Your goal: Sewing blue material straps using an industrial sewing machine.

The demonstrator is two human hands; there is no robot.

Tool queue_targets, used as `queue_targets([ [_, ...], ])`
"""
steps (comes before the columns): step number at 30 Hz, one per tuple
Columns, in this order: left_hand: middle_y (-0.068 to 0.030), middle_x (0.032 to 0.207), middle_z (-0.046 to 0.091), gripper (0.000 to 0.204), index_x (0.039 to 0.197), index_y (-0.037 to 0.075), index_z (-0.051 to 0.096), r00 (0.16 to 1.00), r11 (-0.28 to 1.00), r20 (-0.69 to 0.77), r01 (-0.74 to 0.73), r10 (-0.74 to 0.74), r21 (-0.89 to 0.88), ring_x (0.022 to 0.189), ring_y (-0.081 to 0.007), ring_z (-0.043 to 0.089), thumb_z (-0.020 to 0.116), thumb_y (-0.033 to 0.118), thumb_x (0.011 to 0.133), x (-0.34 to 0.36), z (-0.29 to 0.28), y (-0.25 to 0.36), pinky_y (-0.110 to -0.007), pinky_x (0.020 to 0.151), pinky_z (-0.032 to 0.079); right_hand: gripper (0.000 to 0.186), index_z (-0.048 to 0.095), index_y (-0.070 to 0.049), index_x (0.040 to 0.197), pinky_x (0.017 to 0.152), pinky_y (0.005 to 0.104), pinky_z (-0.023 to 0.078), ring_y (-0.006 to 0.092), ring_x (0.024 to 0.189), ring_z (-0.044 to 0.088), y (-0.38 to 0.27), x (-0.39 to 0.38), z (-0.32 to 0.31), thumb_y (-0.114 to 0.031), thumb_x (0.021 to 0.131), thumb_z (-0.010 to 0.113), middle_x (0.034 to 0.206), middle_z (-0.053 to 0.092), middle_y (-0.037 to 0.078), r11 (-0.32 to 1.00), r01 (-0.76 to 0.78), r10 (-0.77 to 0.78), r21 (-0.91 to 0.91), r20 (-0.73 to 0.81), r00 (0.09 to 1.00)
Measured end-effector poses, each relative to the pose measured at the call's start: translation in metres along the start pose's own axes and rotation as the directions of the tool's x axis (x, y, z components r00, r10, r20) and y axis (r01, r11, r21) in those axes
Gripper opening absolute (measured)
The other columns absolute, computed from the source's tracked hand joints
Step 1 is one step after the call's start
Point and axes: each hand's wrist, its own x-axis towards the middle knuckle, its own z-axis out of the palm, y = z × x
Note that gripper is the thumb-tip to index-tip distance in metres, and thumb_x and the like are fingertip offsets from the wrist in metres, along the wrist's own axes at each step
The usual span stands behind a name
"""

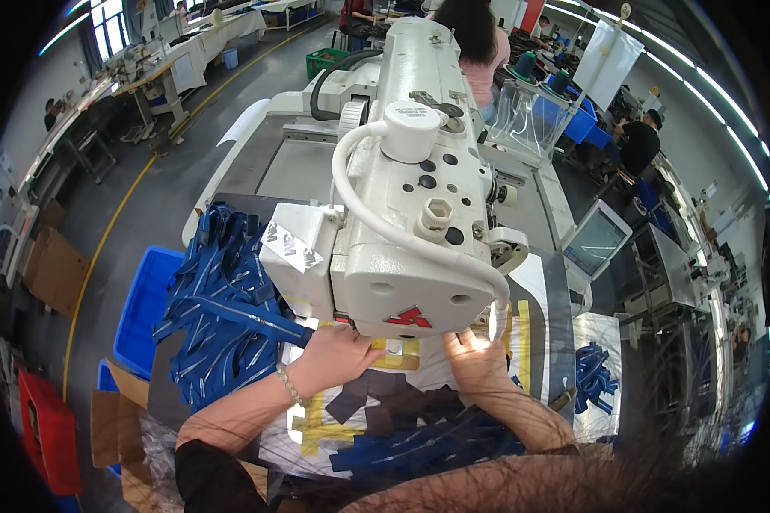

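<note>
My left hand (342, 356) is below the left front of a white industrial sewing machine (419, 291), its fingers curled in and partly hidden. A long blue zipper strip (248, 320) runs from the pile to behind this hand; I cannot tell if the fingers grip it. On the other side, beneath the machine head, my right hand (477, 361) has its fingers bent close together in bright light. Whatever its fingertips hold is hidden. Between my forearms lie dark fabric pieces (393, 398) on a white work plate with yellow tape (316, 434), and more blue zipper strips (428, 446) nearer me.
A large heap of blue zippers (218, 274) covers the table's left side, beside a blue bin (141, 312) and an open cardboard box (115, 427). Small blue pieces (595, 376) lie at right, below a control screen (597, 239). Other people work farther back.
</note>
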Motion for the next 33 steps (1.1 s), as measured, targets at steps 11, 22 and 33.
queue_targets([
  [11,-0.0026,0.06,0.054,0.025,0.071,0.009,0.054,0.975,0.987,-0.151,-0.155,0.16,0.048,0.047,-0.0192,0.055,0.067,0.029,0.077,-0.009,-0.015,0.001,-0.03,0.046,0.044,0.029,0.063,-0.006,0.099,0.039,0.0326,0.04,0.0191,0.045,0.053,-0.017,-0.013,-0.047,-0.007,0.07,0.063,0.06,0.051,0.002,0.909,0.124,-0.135,0.398,-0.001,0.991],
  [22,-0.0084,0.061,0.059,0.039,0.092,0.002,0.057,0.999,0.999,-0.025,-0.039,0.039,0.001,0.051,-0.025,0.06,0.06,0.039,0.084,-0.005,-0.006,-0.003,-0.034,0.049,0.047,0.014,0.064,-0.006,0.09,0.057,0.0406,0.05,0.0308,0.06,0.062,0.003,-0.002,-0.024,-0.008,0.079,0.055,0.063,0.061,0.015,0.779,-0.173,0.075,0.603,0.184,0.98],
  [33,-0.0112,0.059,0.06,0.045,0.11,0.005,0.054,0.995,0.996,0.096,0.044,-0.037,-0.073,0.053,-0.0302,0.06,0.056,0.044,0.086,0.0,-0.011,0.001,-0.038,0.049,0.046,0.009,0.063,-0.004,0.079,0.053,0.0402,0.049,0.03,0.055,0.06,0.005,-0.005,-0.011,-0.006,0.075,0.055,0.055,0.057,0.012,0.873,-0.078,0.026,0.482,0.112,0.993],
])
